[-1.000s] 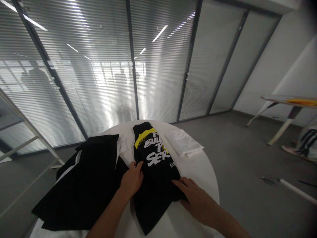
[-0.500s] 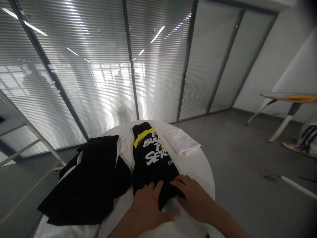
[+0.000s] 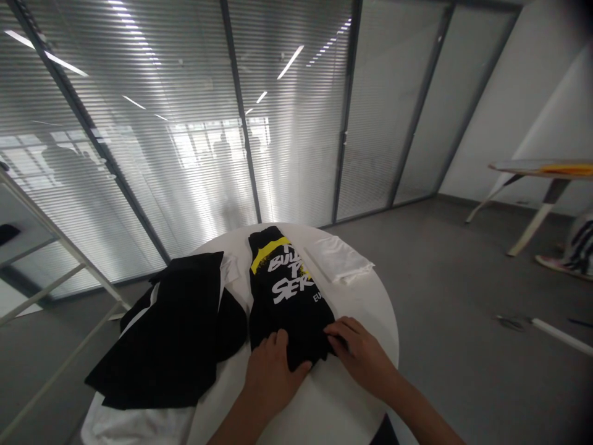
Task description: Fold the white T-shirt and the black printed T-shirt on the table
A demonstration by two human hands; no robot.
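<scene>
A black T-shirt (image 3: 291, 309) with white lettering and a yellow band lies folded into a long narrow strip on the round white table (image 3: 352, 383). My left hand (image 3: 273, 371) rests on its near left end, fingers lying on the cloth and thumb spread apart at the near edge. At the near right edge, my right hand (image 3: 354, 346) pinches the cloth between thumb and fingers. To the left lies a pile of black clothing (image 3: 171, 334) that hangs over the table's edge. Right of the shirt is a folded white cloth (image 3: 340, 258).
White fabric (image 3: 139, 423) lies under the black pile. A white metal rack (image 3: 69, 253) stands at the left. Glass partitions with blinds (image 3: 296, 123) rise behind the table. Another table (image 3: 523, 167) with a yellow item stands at the right, near a person's shoe (image 3: 556, 266).
My left hand has drawn its thumb up to the shirt's near edge. The near end now lies flatter and shorter, and my right hand has closed on its right corner.
</scene>
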